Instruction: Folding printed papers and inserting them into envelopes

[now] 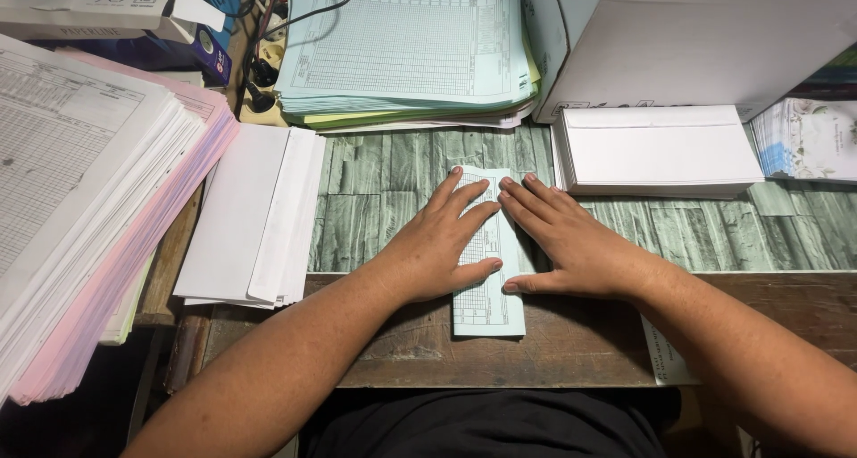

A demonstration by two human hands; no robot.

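Folded green form (488, 311) | under left hand (440, 248), right hand (571, 244) | both flat, gripping nothing

Two hands are counted, left hand (442, 244) and right hand (567, 244), on one folded green form (488, 311). Two envelope stacks (254, 212) (661, 150) and three paper piles (89, 181) (411, 47) (808, 137) are seen.

Both hands, left (442, 244) and right (562, 239), lie flat, palms down, fingers nearly meeting.
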